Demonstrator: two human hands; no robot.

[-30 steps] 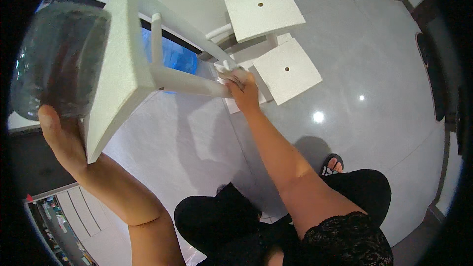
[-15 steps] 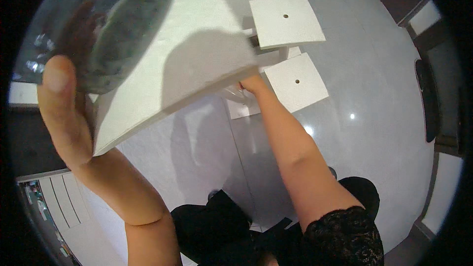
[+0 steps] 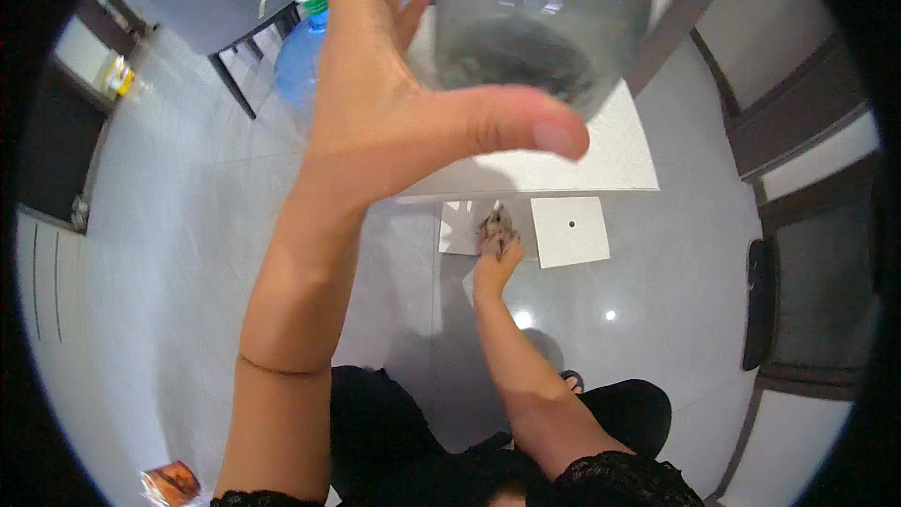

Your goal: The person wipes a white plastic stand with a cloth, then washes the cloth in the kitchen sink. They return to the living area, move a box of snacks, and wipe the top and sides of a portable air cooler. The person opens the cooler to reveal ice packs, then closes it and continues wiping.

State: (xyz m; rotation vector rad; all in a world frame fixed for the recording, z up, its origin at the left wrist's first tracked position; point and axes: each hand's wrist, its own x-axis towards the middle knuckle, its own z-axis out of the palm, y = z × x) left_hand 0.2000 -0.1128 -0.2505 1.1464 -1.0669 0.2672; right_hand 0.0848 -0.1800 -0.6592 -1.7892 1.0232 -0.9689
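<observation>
In the head view, a crumpled cloth point(image 3: 495, 214) is clutched by the right hand point(image 3: 500, 252), with a white stool point(image 3: 577, 246) just to its right, while a jar point(image 3: 540, 19) is partly covered by the spread left hand point(image 3: 371, 127), whose grip cannot be told.

Sleeves point(image 3: 624, 483): black lace, patterned and openwork, with an uneven edge, arms point(image 3: 286, 319) bare below
Legwear point(image 3: 631, 421): plain, matte black cloth
Sandal point(image 3: 576, 377): dark, open at the toes

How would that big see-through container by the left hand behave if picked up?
The clear container seems fairly stiff, since its walls hold a smooth shape. Its shiny highlights suggest it could be slippery. Its bulk might make it awkward one-handed.
</observation>
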